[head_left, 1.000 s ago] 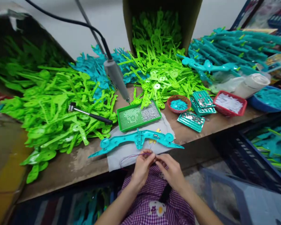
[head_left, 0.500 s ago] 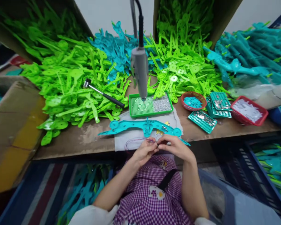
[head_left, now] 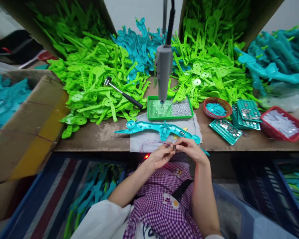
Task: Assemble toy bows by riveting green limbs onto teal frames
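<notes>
My left hand (head_left: 161, 155) and my right hand (head_left: 189, 148) meet at the table's front edge, fingers pinched together on a small dark part with thin purple wires (head_left: 149, 144) running from it. A small red light (head_left: 146, 156) glows just left of my left hand. Just beyond the hands a teal plastic bow-shaped piece (head_left: 161, 128) lies on a grey cloth (head_left: 142, 141). Behind it stands a green tray (head_left: 170, 109) with small silver screws, and a grey electric screwdriver (head_left: 163, 74) hangs over it.
Heaps of green plastic parts (head_left: 94, 83) and teal parts (head_left: 271, 63) cover the back of the table. A small hammer (head_left: 122, 93) lies on the green heap. A red bowl (head_left: 217, 108), teal trays (head_left: 225, 131) and a red basket (head_left: 284, 123) stand right. A cardboard box (head_left: 20, 126) is left.
The view has tilted down and shifted, so the table sits higher in frame. My hands stay pinched together on the wired part. A red light now glows by my left hand.
</notes>
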Tool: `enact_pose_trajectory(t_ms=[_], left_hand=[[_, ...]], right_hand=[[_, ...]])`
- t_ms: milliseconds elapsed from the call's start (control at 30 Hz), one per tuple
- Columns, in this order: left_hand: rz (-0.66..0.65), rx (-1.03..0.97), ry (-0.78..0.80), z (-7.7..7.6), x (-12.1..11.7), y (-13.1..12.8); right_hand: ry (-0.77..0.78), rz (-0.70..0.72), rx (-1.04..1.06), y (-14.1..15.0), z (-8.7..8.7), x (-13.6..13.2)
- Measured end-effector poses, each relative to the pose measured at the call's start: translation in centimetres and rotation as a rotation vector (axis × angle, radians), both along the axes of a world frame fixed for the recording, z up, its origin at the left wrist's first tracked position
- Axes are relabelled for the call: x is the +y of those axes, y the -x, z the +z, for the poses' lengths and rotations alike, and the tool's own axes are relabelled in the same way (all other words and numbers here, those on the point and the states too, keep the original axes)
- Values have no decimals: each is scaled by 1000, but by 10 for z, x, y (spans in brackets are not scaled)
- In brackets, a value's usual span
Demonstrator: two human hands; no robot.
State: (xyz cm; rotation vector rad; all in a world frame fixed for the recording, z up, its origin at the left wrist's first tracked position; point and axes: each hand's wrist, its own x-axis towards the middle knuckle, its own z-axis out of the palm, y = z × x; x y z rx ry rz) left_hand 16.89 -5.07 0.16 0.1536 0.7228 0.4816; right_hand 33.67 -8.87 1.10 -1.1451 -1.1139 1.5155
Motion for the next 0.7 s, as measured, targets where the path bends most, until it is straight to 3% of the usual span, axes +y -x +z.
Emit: enact_pose_trajectory(t_ms=[267, 433, 600, 700], left_hand=[[-3, 36, -98, 0, -11, -3], [123, 39, -192, -2, -13, -7], [172, 136, -276, -3, -13, -13], [115, 185, -349, -1, -12, -12]], right_hand=[[57, -291, -69, 21, -3, -38], [42, -568, -133, 42, -6, -43], [0, -677, -358, 53, -6, -44], [-8, -699, -405, 53, -9, -43]])
